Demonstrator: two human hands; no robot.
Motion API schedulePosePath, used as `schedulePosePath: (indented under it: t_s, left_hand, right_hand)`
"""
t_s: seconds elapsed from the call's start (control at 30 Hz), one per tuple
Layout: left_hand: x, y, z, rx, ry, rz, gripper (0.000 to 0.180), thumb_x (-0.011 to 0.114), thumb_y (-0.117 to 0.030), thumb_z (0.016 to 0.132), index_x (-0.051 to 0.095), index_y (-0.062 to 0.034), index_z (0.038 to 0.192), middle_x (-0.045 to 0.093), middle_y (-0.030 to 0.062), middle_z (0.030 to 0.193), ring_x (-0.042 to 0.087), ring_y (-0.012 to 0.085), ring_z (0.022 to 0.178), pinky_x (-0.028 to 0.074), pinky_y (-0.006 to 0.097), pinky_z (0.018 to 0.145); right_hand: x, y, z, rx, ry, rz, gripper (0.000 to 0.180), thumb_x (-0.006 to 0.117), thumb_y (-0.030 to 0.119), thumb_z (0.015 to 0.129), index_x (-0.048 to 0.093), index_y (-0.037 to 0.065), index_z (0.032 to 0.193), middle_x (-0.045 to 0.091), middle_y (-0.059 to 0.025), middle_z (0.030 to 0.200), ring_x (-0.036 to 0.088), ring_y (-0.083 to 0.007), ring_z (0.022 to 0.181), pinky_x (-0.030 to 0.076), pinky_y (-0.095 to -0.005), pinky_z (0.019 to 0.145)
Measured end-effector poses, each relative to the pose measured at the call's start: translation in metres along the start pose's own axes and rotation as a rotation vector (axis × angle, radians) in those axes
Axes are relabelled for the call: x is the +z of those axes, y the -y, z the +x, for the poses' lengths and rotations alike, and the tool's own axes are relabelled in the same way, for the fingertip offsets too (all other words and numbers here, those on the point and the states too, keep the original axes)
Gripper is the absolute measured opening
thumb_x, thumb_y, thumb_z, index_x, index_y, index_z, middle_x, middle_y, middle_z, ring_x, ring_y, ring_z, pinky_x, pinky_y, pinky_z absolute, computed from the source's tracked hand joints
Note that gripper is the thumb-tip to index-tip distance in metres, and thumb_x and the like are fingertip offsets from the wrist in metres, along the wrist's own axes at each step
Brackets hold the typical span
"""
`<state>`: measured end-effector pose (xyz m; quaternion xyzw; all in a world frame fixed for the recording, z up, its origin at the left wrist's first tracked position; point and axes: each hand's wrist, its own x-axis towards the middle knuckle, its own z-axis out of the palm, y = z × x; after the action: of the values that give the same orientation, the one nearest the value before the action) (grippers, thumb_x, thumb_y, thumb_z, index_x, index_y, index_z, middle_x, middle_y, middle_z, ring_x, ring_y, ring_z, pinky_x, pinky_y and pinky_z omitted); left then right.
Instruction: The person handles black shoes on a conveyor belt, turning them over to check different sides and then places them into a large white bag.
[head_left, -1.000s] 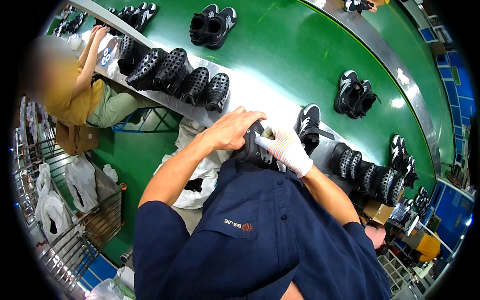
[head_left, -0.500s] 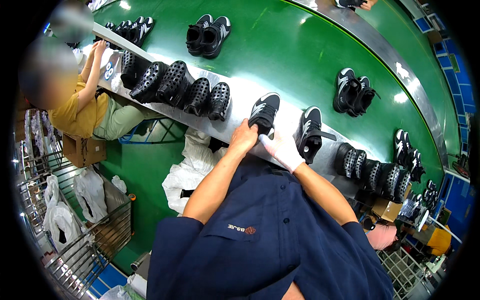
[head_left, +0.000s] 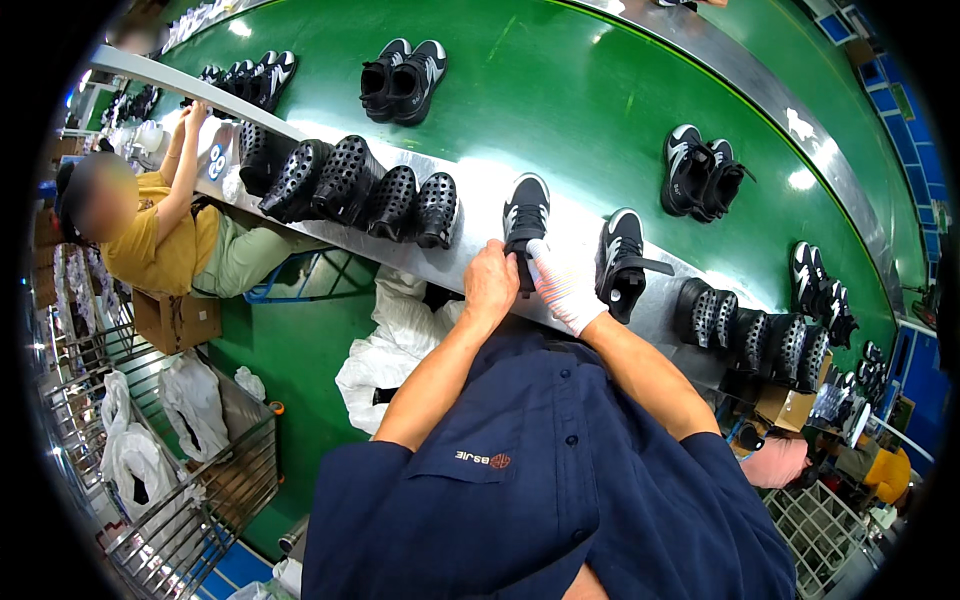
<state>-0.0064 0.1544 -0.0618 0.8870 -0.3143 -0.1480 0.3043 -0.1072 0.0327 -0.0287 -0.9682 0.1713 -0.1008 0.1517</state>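
Observation:
A black and white sneaker (head_left: 526,212) stands on the metal ledge (head_left: 480,190) beside the green conveyor belt (head_left: 580,110). My bare left hand (head_left: 490,285) grips its heel from the left. My right hand (head_left: 563,290), in a white knit glove, holds the heel from the right. A second matching sneaker (head_left: 622,262) with a loose strap lies just to the right of my gloved hand.
Several black perforated shoe lasts (head_left: 350,190) line the ledge to the left, more lasts (head_left: 755,330) to the right. Pairs of sneakers (head_left: 403,78) (head_left: 700,175) ride the belt. A person in a yellow shirt (head_left: 160,245) works at left. White bags (head_left: 395,340) and wire racks (head_left: 170,500) sit below.
My hands have moved up from my chest and set the sneaker on the ledge. The view has shifted, and the other sneaker now lies farther right.

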Motion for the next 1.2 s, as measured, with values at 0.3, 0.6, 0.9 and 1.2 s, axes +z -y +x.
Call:
schedulePosePath:
  t_s: [0.3,0.6,0.9,1.2]
  left_hand:
    - [0.001,-0.002,0.004,0.032,0.029,-0.047,0.023,0.069,-0.013,0.092,0.064,0.0047,0.105,0.069,0.0267,0.081,0.069,0.0462,0.08,0.054,0.053,0.072]
    - [0.004,-0.003,0.011,0.031,0.048,0.008,0.021,0.068,-0.013,0.091,0.062,0.0045,0.102,0.07,0.0272,0.08,0.069,0.047,0.077,0.053,0.054,0.071]
    - [-0.074,-0.067,-0.003,0.1,0.525,0.233,0.03,0.068,-0.029,0.094,0.067,0.001,0.097,0.072,0.0259,0.085,0.071,0.0444,0.085,0.055,0.055,0.078]
    - [0.031,-0.109,-0.022,0.381,0.39,0.131,0.03,0.074,-0.024,0.088,0.074,-0.0002,0.107,0.068,0.0206,0.095,0.066,0.0394,0.095,0.053,0.048,0.085]
  right_hand:
    - [0.008,-0.007,-0.013,0.209,-0.139,0.171,0.021,0.076,0.015,0.085,0.067,0.01,0.103,0.068,-0.0135,0.085,0.066,-0.0362,0.081,0.053,-0.0466,0.075]
    - [0.011,-0.014,-0.008,0.163,-0.083,0.135,0.016,0.072,0.017,0.089,0.068,0.009,0.103,0.069,-0.0137,0.092,0.067,-0.0362,0.083,0.053,-0.0455,0.074]
    - [-0.044,-0.048,-0.142,0.824,-0.387,0.493,0.016,0.072,0.01,0.091,0.069,0.002,0.105,0.072,-0.0135,0.095,0.071,-0.0237,0.085,0.056,-0.036,0.078]
    - [0.007,-0.063,-0.104,1.263,-0.009,1.081,0.035,0.074,0.028,0.088,0.069,-0.004,0.1,0.074,-0.021,0.092,0.072,-0.0296,0.084,0.056,-0.0411,0.078]
